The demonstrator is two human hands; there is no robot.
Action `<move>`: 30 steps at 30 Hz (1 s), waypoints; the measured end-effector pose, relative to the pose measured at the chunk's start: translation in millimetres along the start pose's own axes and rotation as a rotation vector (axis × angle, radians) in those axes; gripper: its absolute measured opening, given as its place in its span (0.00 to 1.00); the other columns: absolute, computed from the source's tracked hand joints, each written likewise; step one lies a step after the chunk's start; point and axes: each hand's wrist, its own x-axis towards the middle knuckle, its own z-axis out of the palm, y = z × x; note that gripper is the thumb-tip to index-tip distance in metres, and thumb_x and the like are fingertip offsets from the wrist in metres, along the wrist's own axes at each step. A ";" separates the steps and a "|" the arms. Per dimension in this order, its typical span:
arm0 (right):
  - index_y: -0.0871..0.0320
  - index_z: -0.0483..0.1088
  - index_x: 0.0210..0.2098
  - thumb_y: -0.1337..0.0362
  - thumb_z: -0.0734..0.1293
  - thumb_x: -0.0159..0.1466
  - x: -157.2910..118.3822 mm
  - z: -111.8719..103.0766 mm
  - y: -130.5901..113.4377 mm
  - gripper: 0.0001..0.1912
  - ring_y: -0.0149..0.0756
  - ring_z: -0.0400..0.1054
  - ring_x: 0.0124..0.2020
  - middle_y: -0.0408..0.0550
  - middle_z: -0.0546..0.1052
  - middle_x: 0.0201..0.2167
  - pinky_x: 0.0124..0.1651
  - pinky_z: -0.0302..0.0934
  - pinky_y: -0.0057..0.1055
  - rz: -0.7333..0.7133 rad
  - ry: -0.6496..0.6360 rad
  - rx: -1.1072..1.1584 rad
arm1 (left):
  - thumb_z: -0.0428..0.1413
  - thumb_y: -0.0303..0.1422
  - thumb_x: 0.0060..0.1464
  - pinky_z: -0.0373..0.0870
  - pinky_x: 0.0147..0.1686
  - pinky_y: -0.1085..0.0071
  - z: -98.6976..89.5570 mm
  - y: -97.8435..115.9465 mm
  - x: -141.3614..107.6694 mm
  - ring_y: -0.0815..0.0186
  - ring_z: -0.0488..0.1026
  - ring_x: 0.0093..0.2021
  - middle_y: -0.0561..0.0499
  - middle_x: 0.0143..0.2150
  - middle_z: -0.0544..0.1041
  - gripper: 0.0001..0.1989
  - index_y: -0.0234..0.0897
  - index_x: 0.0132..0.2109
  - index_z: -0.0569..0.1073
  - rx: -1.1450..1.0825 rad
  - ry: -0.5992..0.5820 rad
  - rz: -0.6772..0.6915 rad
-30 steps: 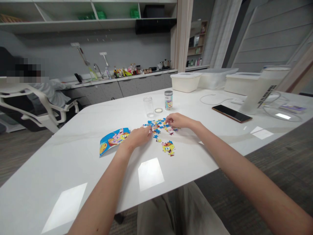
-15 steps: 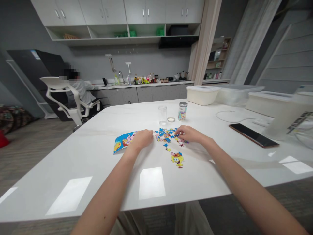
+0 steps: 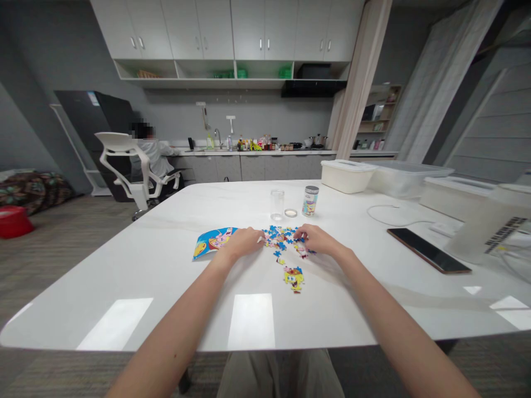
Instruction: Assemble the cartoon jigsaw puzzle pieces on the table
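A loose pile of jigsaw pieces (image 3: 279,236), blue and multicoloured, lies on the white table between my hands. My left hand (image 3: 248,242) is at the pile's left side, with a small pale jigsaw piece (image 3: 260,239) pinched at its fingertips. At the pile's right edge, my right hand (image 3: 317,240) has its fingers curled down among the pieces; what they pinch is hidden. Nearer to me sits a joined yellow cartoon section (image 3: 294,278), with a few loose pieces just above it. A curved picture sheet (image 3: 213,241) lies partly behind my left hand.
Behind the pile stand a clear jar (image 3: 277,205), a round lid (image 3: 291,213) and a printed can (image 3: 310,201). To the right are a phone (image 3: 428,250), a white cable, a large pale bottle (image 3: 492,224) and storage boxes (image 3: 347,176). A person (image 3: 154,157) sits far left.
The camera view has shifted, showing more of the upper cabinets. A pale piece now shows at my left fingertips. Both hands stay beside the pile, and the joined section looks unchanged.
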 end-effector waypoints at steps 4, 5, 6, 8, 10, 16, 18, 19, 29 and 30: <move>0.62 0.77 0.37 0.81 0.62 0.45 2.9 5.2 2.9 0.23 0.36 0.69 0.37 0.50 0.77 0.37 0.40 0.61 0.25 -0.025 0.026 -0.006 | 0.45 0.35 0.60 0.70 0.41 0.63 4.0 7.0 2.7 0.55 0.77 0.42 0.41 0.41 0.79 0.17 0.39 0.50 0.73 0.067 0.041 -0.003; 0.61 0.77 0.37 0.81 0.62 0.45 3.9 6.8 4.5 0.23 0.36 0.69 0.37 0.50 0.77 0.38 0.40 0.60 0.25 -0.034 0.039 -0.006 | 0.45 0.36 0.61 0.70 0.41 0.62 5.6 9.2 3.2 0.54 0.77 0.43 0.40 0.41 0.79 0.17 0.37 0.51 0.72 0.074 0.054 -0.010; 0.61 0.77 0.37 0.81 0.62 0.45 5.0 8.3 6.4 0.23 0.36 0.69 0.37 0.50 0.76 0.38 0.41 0.60 0.25 -0.038 0.056 -0.007 | 0.44 0.36 0.61 0.70 0.41 0.62 7.1 11.3 3.6 0.54 0.77 0.43 0.39 0.41 0.79 0.17 0.36 0.52 0.71 0.077 0.064 -0.015; 0.60 0.77 0.36 0.80 0.63 0.46 6.9 10.5 10.1 0.22 0.36 0.68 0.38 0.50 0.76 0.37 0.41 0.59 0.25 -0.028 0.091 -0.003 | 0.42 0.35 0.63 0.70 0.41 0.61 9.6 14.8 3.9 0.54 0.77 0.43 0.38 0.40 0.79 0.18 0.35 0.52 0.70 0.084 0.080 -0.018; 0.59 0.77 0.36 0.80 0.64 0.46 8.1 11.7 13.4 0.21 0.36 0.67 0.38 0.50 0.75 0.37 0.41 0.59 0.26 -0.004 0.111 0.004 | 0.42 0.35 0.63 0.69 0.41 0.62 10.4 16.9 3.8 0.54 0.77 0.42 0.39 0.39 0.79 0.17 0.36 0.52 0.70 0.090 0.082 -0.012; 0.60 0.77 0.34 0.79 0.65 0.44 9.8 12.8 18.2 0.19 0.35 0.68 0.34 0.50 0.75 0.36 0.39 0.59 0.28 0.038 0.133 0.149 | 0.43 0.34 0.62 0.69 0.39 0.63 3.7 18.9 1.6 0.53 0.78 0.40 0.39 0.38 0.79 0.16 0.36 0.48 0.73 0.096 0.074 0.004; 0.61 0.77 0.32 0.79 0.65 0.45 11.8 13.3 18.1 0.17 0.34 0.68 0.32 0.49 0.76 0.33 0.38 0.59 0.29 0.043 0.141 0.269 | 0.43 0.33 0.62 0.69 0.38 0.62 1.8 19.6 0.9 0.53 0.78 0.40 0.39 0.38 0.79 0.16 0.36 0.47 0.74 0.096 0.077 -0.001; 0.61 0.76 0.31 0.79 0.66 0.46 13.1 13.5 17.9 0.15 0.34 0.68 0.31 0.48 0.76 0.31 0.37 0.60 0.29 0.042 0.140 0.317 | 0.43 0.34 0.62 0.69 0.38 0.63 1.4 19.9 0.7 0.53 0.78 0.40 0.39 0.38 0.79 0.17 0.36 0.47 0.74 0.096 0.079 -0.005; 0.59 0.74 0.30 0.73 0.73 0.48 16.7 11.1 15.1 0.10 0.31 0.72 0.30 0.46 0.79 0.29 0.33 0.64 0.26 0.160 0.030 1.063 | 0.44 0.35 0.61 0.69 0.37 0.64 7.6 15.6 4.4 0.54 0.78 0.40 0.40 0.37 0.79 0.15 0.37 0.47 0.73 0.117 0.099 0.023; 0.59 0.74 0.30 0.74 0.73 0.47 15.8 10.8 14.2 0.11 0.31 0.72 0.30 0.46 0.79 0.30 0.34 0.65 0.26 0.160 0.024 1.095 | 0.44 0.35 0.61 0.69 0.37 0.64 7.5 15.7 4.3 0.54 0.78 0.40 0.39 0.37 0.79 0.16 0.36 0.47 0.72 0.119 0.105 0.029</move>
